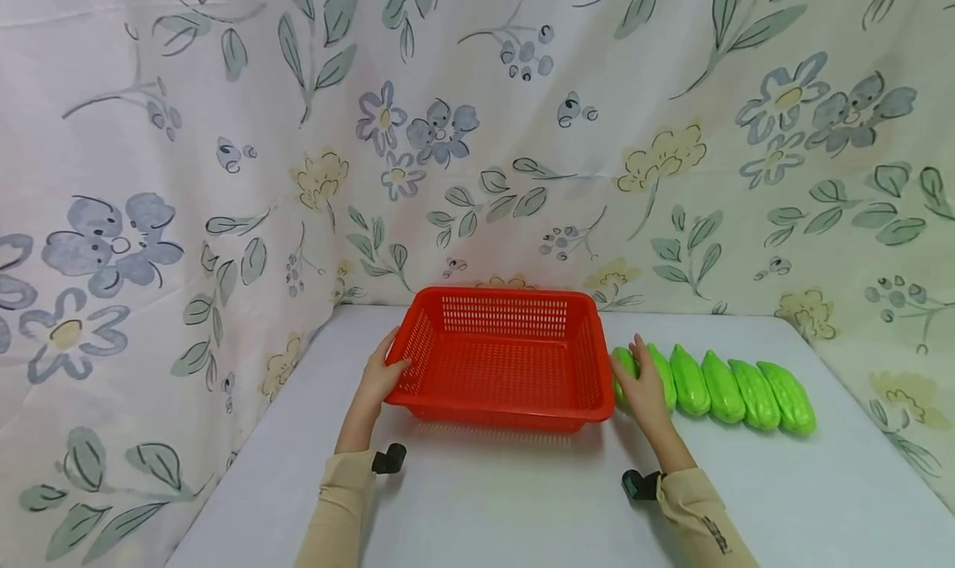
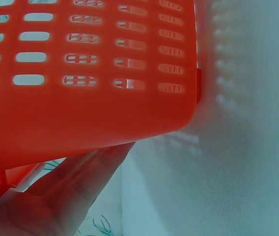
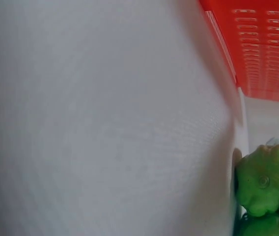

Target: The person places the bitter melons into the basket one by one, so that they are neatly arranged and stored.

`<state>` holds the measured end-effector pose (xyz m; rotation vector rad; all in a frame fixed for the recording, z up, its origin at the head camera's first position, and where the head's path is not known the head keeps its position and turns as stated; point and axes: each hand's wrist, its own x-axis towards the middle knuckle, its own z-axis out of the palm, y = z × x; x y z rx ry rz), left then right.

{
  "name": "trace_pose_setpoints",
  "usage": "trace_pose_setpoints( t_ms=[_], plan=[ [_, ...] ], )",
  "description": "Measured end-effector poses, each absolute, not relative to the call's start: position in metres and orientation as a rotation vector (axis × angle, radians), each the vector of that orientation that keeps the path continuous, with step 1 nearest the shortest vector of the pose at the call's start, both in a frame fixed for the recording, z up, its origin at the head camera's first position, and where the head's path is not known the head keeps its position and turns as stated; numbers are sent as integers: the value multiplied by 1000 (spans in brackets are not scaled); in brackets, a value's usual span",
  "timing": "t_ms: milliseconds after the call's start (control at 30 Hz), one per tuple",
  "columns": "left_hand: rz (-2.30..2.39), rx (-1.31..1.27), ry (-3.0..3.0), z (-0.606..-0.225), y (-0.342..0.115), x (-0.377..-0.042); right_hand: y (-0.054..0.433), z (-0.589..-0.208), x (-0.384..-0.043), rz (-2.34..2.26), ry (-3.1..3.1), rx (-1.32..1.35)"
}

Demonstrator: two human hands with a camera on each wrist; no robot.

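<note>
My left hand [image 1: 382, 377] holds the left side of a red slotted plastic basket [image 1: 496, 415], thumb over its rim and the other fingers outside below it. In the left wrist view those fingers [image 2: 88, 184] reach along under the rim. The basket's inside shows bare red mesh. My right hand [image 1: 646, 388] is at the leftmost green bitter melon [image 1: 623, 377], beside the basket's right wall, thumb and fingers spread apart over it. The right wrist view shows the melon's lobed end [image 3: 263, 181], with skin showing at its edges; most of that hand is out of frame.
Several more green bitter melons [image 1: 722, 390] lie side by side in a row to the right on the white table [image 1: 507, 502]. A floral cloth [image 1: 492, 137] hangs behind the table and along its sides. Small dark wrist cameras sit on both sleeves.
</note>
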<state>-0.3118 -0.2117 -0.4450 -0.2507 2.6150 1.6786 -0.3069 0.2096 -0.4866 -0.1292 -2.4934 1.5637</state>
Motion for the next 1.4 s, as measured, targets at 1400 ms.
trace_pose_setpoints(
  t_ms=[1400],
  plan=[
    [1617,-263,2688,-443,-210,-313,208,-491,-310,1518,-2593,-123]
  ],
)
